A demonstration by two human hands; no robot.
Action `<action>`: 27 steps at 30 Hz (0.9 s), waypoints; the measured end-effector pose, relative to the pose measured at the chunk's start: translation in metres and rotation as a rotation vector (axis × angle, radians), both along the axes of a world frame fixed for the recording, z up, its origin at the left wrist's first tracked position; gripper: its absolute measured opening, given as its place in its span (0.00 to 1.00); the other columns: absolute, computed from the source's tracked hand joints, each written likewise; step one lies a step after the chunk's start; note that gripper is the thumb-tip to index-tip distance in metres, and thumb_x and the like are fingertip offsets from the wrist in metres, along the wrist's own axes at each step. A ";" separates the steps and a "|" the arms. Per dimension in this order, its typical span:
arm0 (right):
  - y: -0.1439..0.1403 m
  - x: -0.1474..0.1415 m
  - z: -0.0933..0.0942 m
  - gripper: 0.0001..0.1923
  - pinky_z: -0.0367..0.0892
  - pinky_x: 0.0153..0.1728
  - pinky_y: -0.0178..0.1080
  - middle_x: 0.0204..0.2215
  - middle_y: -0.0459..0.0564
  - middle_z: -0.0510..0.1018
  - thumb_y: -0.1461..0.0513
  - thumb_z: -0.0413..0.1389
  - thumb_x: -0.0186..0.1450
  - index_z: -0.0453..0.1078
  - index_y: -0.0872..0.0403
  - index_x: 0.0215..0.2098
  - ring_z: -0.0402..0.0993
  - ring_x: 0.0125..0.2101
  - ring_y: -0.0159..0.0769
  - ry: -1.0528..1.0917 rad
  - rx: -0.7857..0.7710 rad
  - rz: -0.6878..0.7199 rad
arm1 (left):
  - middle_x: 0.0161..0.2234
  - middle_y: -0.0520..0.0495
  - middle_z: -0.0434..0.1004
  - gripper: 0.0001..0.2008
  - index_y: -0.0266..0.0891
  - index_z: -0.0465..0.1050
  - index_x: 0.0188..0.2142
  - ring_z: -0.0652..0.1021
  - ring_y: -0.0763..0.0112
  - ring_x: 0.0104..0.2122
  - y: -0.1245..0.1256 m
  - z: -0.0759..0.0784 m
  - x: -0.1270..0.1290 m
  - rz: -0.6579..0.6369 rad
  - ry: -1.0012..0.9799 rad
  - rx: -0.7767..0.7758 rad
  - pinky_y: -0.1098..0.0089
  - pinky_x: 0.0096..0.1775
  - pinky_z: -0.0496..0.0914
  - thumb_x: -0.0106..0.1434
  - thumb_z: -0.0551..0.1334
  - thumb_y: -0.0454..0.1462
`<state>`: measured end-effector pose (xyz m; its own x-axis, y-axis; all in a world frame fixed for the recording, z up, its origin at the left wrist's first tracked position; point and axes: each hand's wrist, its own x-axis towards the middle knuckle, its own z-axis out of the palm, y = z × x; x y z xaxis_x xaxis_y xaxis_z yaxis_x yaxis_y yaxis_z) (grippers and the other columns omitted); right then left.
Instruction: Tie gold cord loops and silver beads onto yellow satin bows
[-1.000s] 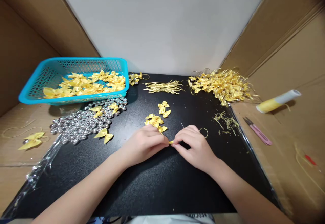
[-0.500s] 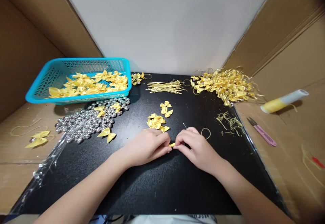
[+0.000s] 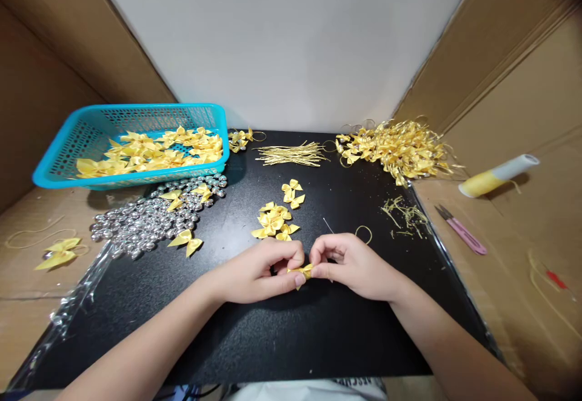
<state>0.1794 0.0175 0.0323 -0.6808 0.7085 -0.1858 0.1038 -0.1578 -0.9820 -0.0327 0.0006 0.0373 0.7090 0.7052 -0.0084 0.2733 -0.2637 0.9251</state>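
Note:
Both my hands meet over the black tabletop [image 3: 254, 340], pinching one yellow ribbon bow [image 3: 305, 271] between them. My left hand [image 3: 266, 270] has its thumb and forefinger closed on the bow's left side. On its right side, my right hand [image 3: 348, 266] pinches with thumb and fingertips. Fingers cover part of the bow. A thin needle [image 3: 328, 225] shows just beyond my right hand, and a gold cord loop [image 3: 364, 235] lies near its knuckles. Several loose yellow bows [image 3: 273, 220] lie just past my left hand.
At the back left stands a turquoise basket [image 3: 130, 178] of bows, with silver bells or beads [image 3: 136, 225] before it. Gold cords [image 3: 291, 154] lie at the back. Finished-looking bow ornaments [image 3: 400, 146] are heaped right, near cord scraps [image 3: 404, 216], pink snips [image 3: 464, 234] and a thread tube [image 3: 500, 175].
The pinched bow has turned and shows more between my fingertips. My left hand has opened up slightly around it, and both hands sit a little lower. The whole view has shifted slightly.

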 end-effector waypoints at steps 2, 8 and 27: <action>0.000 0.000 0.000 0.17 0.60 0.27 0.32 0.22 0.40 0.68 0.53 0.65 0.57 0.68 0.56 0.28 0.62 0.24 0.25 0.022 -0.055 0.003 | 0.23 0.57 0.57 0.15 0.40 0.54 0.26 0.60 0.76 0.24 0.000 -0.001 0.000 0.003 -0.030 -0.046 0.75 0.26 0.56 0.66 0.56 0.42; 0.000 0.000 0.001 0.17 0.60 0.27 0.31 0.21 0.40 0.69 0.54 0.67 0.55 0.67 0.57 0.27 0.63 0.23 0.23 0.079 -0.194 -0.008 | 0.25 0.55 0.61 0.16 0.40 0.54 0.26 0.65 0.75 0.27 -0.002 -0.002 0.002 0.028 -0.135 -0.159 0.74 0.29 0.60 0.66 0.57 0.42; 0.003 0.000 -0.006 0.16 0.66 0.36 0.34 0.27 0.44 0.74 0.55 0.65 0.58 0.66 0.56 0.29 0.71 0.29 0.27 0.177 -0.231 0.024 | 0.24 0.53 0.64 0.17 0.40 0.54 0.25 0.67 0.74 0.27 0.001 -0.006 0.005 0.047 -0.237 -0.140 0.72 0.32 0.64 0.67 0.56 0.43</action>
